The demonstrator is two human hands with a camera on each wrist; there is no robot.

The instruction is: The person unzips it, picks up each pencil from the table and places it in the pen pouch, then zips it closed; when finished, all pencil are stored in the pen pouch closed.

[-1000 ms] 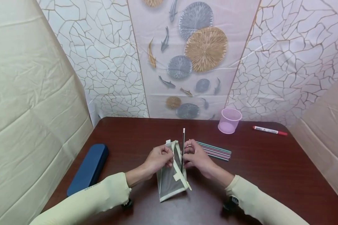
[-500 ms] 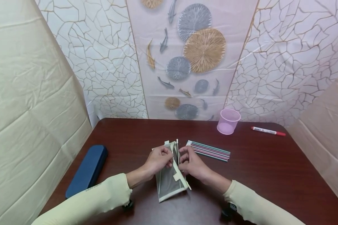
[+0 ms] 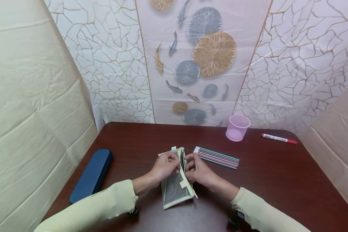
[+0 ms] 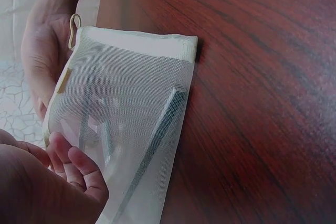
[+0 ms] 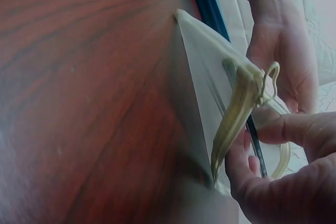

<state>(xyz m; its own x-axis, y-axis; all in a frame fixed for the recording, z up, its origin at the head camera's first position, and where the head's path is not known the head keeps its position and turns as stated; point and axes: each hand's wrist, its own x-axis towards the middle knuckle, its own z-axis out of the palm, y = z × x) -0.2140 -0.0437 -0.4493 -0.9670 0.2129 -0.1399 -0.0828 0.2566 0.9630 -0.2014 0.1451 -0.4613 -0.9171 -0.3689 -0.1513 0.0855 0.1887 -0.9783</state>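
Note:
A mesh zip pouch (image 3: 175, 191) with cream edging lies at the table's front middle, its mouth facing right. My left hand (image 3: 164, 166) pinches the near side of that mouth between thumb and fingers. At the opening, my right hand (image 3: 200, 171) has its thumb and fingers around a dark pencil (image 5: 253, 136), most of which is inside the pouch. Through the mesh, the left wrist view shows a dark, straight-sided stick (image 4: 155, 142) and fainter long shapes. A cord loop (image 5: 272, 80) hangs at the pouch's zip end.
Several striped pencils (image 3: 217, 158) lie side by side just beyond my right hand. A blue case (image 3: 91, 175) rests at the left. Farther back on the brown table (image 3: 139, 135) are a pink mesh cup (image 3: 237, 128) and a red-and-white marker (image 3: 279, 138).
The dark pencil has gone down into the pouch, from standing tall above its mouth to barely showing. My right hand has moved lower and left with it; my left hand keeps its place.

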